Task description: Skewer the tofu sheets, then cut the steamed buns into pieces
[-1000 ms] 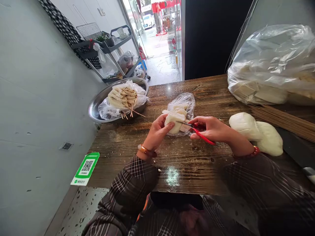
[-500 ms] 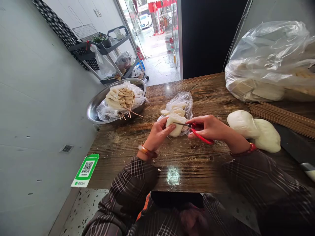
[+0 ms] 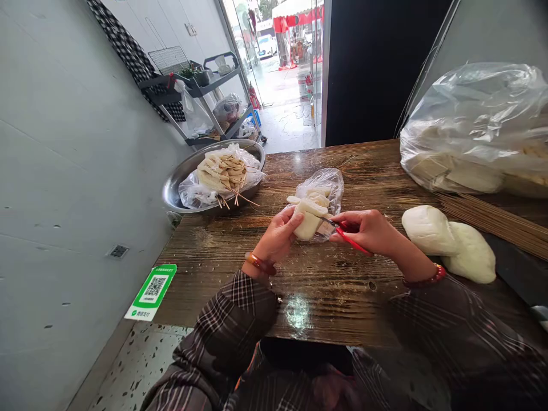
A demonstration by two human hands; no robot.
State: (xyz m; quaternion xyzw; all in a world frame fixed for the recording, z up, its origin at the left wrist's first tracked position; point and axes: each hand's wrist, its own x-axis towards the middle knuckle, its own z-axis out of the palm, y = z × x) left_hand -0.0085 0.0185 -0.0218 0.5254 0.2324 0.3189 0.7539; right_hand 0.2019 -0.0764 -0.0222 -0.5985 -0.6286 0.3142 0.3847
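Note:
My left hand [image 3: 278, 237] is closed on a soft white bun-like piece [image 3: 307, 225], with the thumb on its near face. In my right hand [image 3: 363, 230] is a pair of red-handled scissors [image 3: 351, 240]. The blades point left into the upper right part of the piece, and a cut line runs below its top layer. Just behind it, several white slices [image 3: 319, 196] lie on a clear plastic bag [image 3: 336, 182]. Two more white bun-like pieces [image 3: 428, 229] rest on the table to the right of my right hand, one leaning on the other.
On the wooden table [image 3: 214, 291] stands a metal basin [image 3: 171, 191] with skewered food in plastic at the far left. A large plastic bag [image 3: 475, 120] and a bundle of thin sticks [image 3: 496, 220] are at the right. A green QR card [image 3: 152, 291] sits at the left edge.
The scissor blades have gone from lying across the piece's front to sitting in the cut, and the handles look closer together. The top layer now parts from the piece. The view has shifted slightly.

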